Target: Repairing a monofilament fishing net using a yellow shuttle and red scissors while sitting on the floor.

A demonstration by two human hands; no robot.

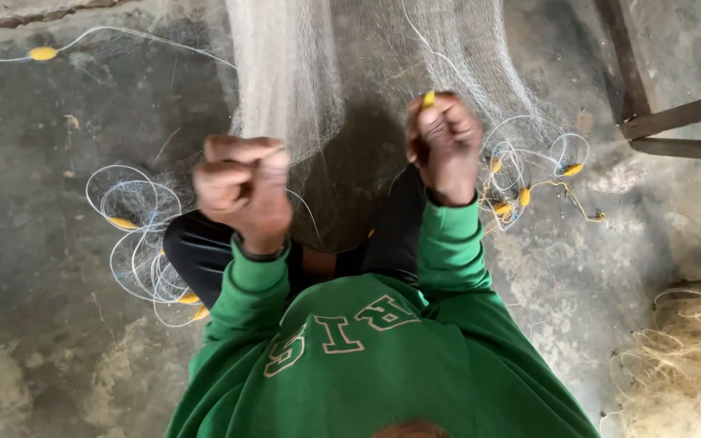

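Note:
A fine whitish fishing net (285, 73) hangs down in front of me and spreads over my lap. My left hand (243, 195) is clenched on a gathered fold of the net at its lower edge. My right hand (444, 142) is closed around a small yellow tool (428, 98), whose tip sticks out above my fingers, and also pinches thin net line. Both arms wear green sleeves. What lies inside the fists is hidden.
Coils of white line with yellow floats lie on the concrete floor at the left (135, 235) and at the right (529, 174). A lone yellow float (43, 53) sits far left. Dark wooden legs (675, 122) stand at the right, pale fibre (691, 365) below them.

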